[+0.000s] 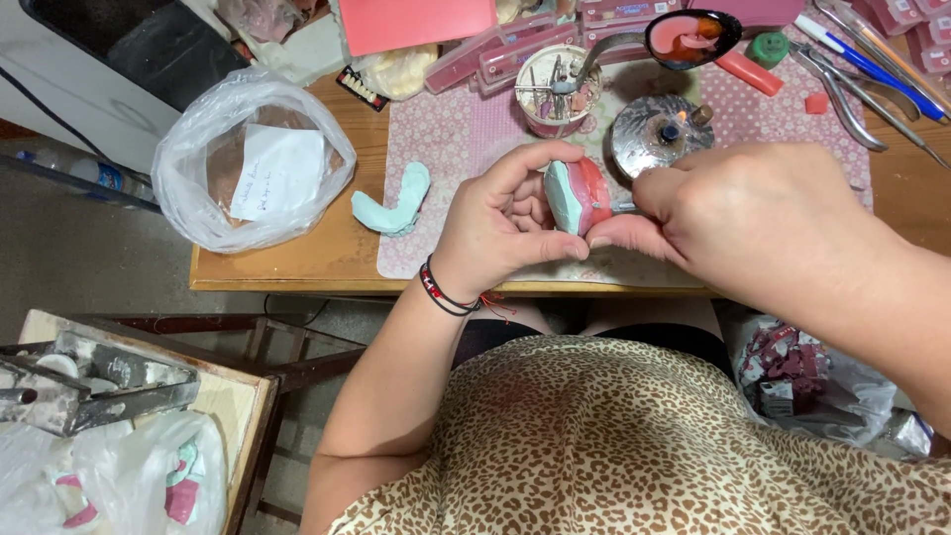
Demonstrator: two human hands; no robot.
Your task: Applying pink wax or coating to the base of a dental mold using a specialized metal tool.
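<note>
My left hand (pixel 500 223) grips a small dental cast (pixel 578 195), pale green with a pink-red wax layer on its right side, held over the front edge of the wooden table (pixel 297 260). My right hand (pixel 753 213) presses against the cast's right side and pinches a thin metal tool (pixel 623 206) whose tip meets the wax. Most of the tool is hidden in my fingers. A second pale green cast (pixel 394 203) lies on the table to the left.
A small metal burner (pixel 661 134) and a cup of instruments (pixel 551 91) stand behind my hands on a pink mat (pixel 446 139). A ladle with pink wax (pixel 688 38), pliers (pixel 842 94), a clear plastic bag with a paper note (pixel 253 159) lie around.
</note>
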